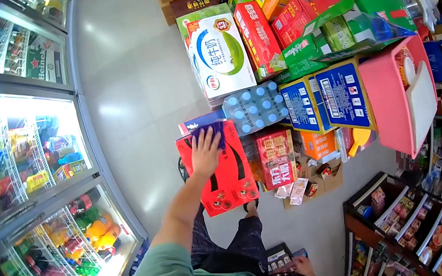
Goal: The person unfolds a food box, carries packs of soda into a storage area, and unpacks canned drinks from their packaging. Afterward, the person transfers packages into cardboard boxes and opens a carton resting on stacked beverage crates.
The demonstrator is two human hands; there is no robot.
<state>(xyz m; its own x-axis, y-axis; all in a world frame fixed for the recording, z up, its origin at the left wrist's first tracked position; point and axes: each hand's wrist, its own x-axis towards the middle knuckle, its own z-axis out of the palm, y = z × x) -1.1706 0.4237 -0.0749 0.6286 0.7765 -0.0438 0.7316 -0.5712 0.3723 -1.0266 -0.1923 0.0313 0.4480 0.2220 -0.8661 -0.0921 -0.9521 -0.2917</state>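
Note:
My left hand (207,150) presses a dark purple cloth (218,132) onto the top of a red carton (231,177), its fingers spread over the fabric. The carton has a black band and small round pictures. A blue and white box (201,120) shows just beyond the cloth. Low in the view, my right hand (303,267) is beside a small dark rack (279,260) with packs in it. Its fingers are small and partly hidden, so their grip is unclear. A black cord runs close to that hand.
Shrink-wrapped bottles (255,108) and a white and green milk carton (219,52) stand beyond the red carton. Stacked boxes and a pink bin (396,106) are to the right. Lit drink coolers (82,124) line the left, and a snack shelf (357,206) stands at lower right.

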